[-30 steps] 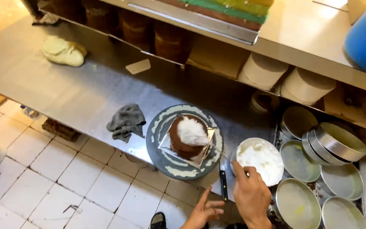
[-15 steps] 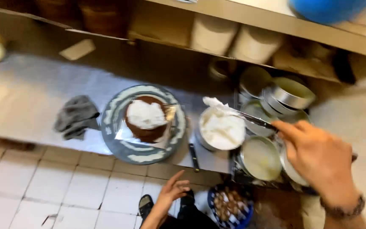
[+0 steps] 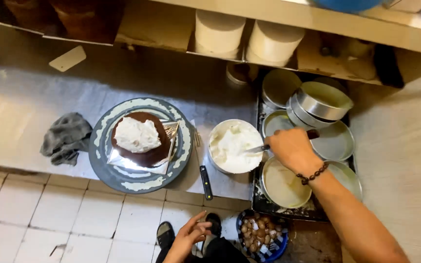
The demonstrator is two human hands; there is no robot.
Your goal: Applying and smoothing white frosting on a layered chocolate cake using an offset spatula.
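— So where is the right hand (image 3: 291,148) working?

— It is hovering over the tray of round pans (image 3: 334,141), its fingers curling tight around the dark handle of a palette knife (image 3: 269,147). The blade is lying roughly level, its long axis running left to right, tip pointing left into the bowl of white cream (image 3: 235,146) on the tabletop (image 3: 20,117).

— And the left hand (image 3: 191,236)?

— It is hanging low over the tiled floor, fingers loosely spread, holding nothing.

— Any risk?

— Possibly. Cream could be sliding off the flat blade before reaching the chocolate cake (image 3: 140,139) on the turntable (image 3: 123,180), landing on the small knife (image 3: 205,182) lying between them.
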